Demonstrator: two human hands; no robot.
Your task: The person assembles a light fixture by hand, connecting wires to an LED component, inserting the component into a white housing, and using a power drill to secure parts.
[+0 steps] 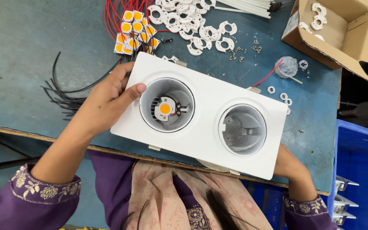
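I hold a white rectangular double downlight housing (205,100) over the near edge of the blue-grey table (30,55). Its left round well (167,104) holds a small square LED chip with a yellow centre and red wiring. The right well (242,129) shows only bare grey metal. My left hand (107,100) grips the housing's left end, thumb on its top face. My right hand (288,164) is mostly hidden beneath the lower right corner and supports it from under.
Yellow LED chips with red wires (135,30) lie behind the housing, next to a heap of white plastic rings (192,23). Black wires (64,96) fan out at left. Small screws (245,49), an open cardboard box (341,32) and a blue crate (363,162) are at right.
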